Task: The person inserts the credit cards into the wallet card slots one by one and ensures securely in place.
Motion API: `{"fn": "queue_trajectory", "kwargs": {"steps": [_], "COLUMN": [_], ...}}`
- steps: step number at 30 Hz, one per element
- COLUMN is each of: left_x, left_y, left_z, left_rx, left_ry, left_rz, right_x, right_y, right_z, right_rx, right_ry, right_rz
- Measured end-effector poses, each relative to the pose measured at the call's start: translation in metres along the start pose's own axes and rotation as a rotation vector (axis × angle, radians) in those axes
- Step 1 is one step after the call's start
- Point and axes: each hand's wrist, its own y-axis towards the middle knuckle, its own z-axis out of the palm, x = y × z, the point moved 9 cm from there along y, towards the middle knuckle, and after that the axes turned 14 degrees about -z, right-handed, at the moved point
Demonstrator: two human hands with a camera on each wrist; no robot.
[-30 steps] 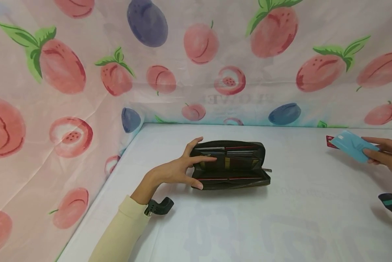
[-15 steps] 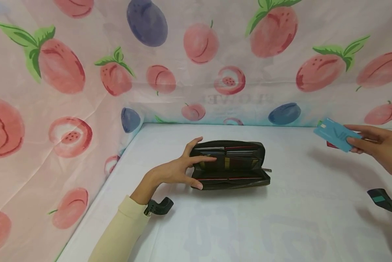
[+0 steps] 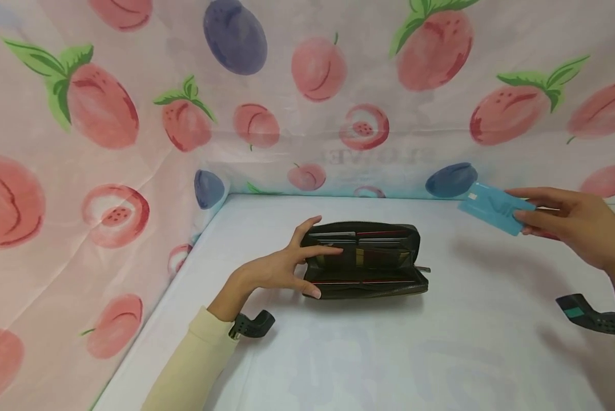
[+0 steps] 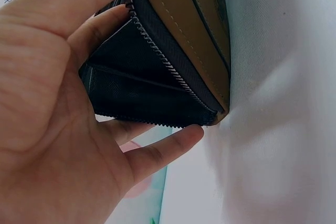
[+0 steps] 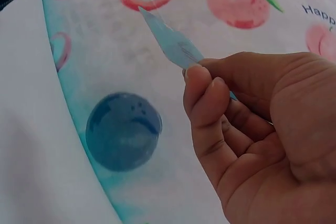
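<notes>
A dark zip-around wallet (image 3: pixel 376 293) stands unzipped and spread on the white table, with cards in its slots. My left hand (image 3: pixel 278 267) grips its left end, thumb on the near edge and other fingers spread inside and at the far edge. The left wrist view shows the wallet's toothed zipper (image 4: pixel 165 62) and brown outer side (image 4: pixel 184 19) beside my palm. Off to the right, my right hand (image 3: pixel 577 222) pinches a light-blue chip card (image 3: pixel 492 208) above the table. A red card (image 3: pixel 547 234) shows as a sliver behind my right fingers.
A fruit-print cloth (image 3: pixel 286 142) rises behind and to the left of the white table (image 3: pixel 338 359). Dark camera mounts (image 3: pixel 256 324) sit at both wrists. The wallet's zipper pull (image 3: pixel 423 269) sticks out at its right end.
My right hand has moved left and slightly up with the cards, nearer the wallet. The red card is now mostly hidden behind the blue one. My left hand and the wallet stay put.
</notes>
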Motion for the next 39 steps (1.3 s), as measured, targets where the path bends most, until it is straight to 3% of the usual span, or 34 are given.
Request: {"fn": "queue_trajectory", "kwargs": {"steps": [9, 14, 21, 29, 39], "left_x": [0.000, -0.001, -0.001, 0.000, -0.001], "left_y": [0.000, 0.003, 0.004, 0.001, 0.000], "left_z": [0.000, 0.001, 0.001, -0.001, -0.001], "left_rx": [0.003, 0.010, 0.001, -0.005, -0.001], "left_ry": [0.001, 0.000, 0.014, 0.009, -0.004], "left_rz": [0.013, 0.017, 0.014, 0.005, 0.012], "right_x": [0.051, 0.068, 0.081, 0.107, 0.138], "right_y": [0.021, 0.025, 0.024, 0.018, 0.006], "right_z": [0.022, 0.042, 0.071, 0.100, 0.128], "right_rx": [0.035, 0.074, 0.151, 0.263, 0.317], "right_ry": [0.108, 0.114, 0.154, 0.188, 0.271], "right_rz": [-0.085, -0.130, -0.158, -0.293, -0.399]}}
